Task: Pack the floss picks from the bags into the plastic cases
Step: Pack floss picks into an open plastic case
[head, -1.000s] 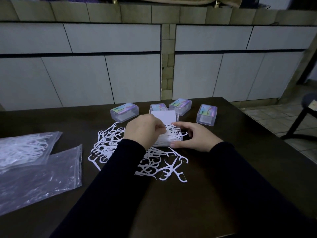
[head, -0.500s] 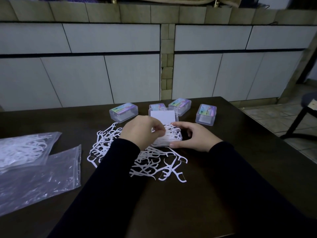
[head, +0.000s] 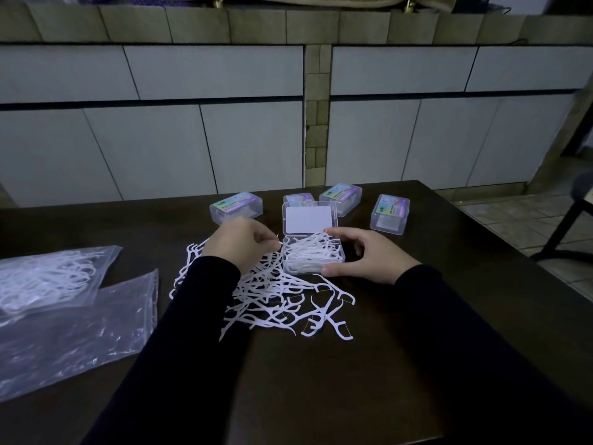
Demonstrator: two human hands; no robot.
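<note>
An open clear plastic case (head: 313, 255) full of white floss picks stands mid-table, its lid (head: 309, 220) raised behind it. My right hand (head: 369, 256) grips the case from the right, thumb at its front corner, fingers at the back. My left hand (head: 240, 247) hovers just left of the case with curled fingers pinching a floss pick. A loose pile of white floss picks (head: 276, 300) lies in front of the case and under my left forearm. Several closed cases (head: 236, 207) stand in a row behind.
Two clear plastic bags lie at the left: one (head: 48, 277) holding floss picks, one (head: 73, 335) flat and looking empty. The dark table's right edge (head: 513, 268) runs close by, with a stool (head: 574, 220) on the tiled floor beyond. Cabinets stand behind the table.
My left hand has drawn back to the left off the open case, uncovering the picks inside. My right hand has stayed on the case.
</note>
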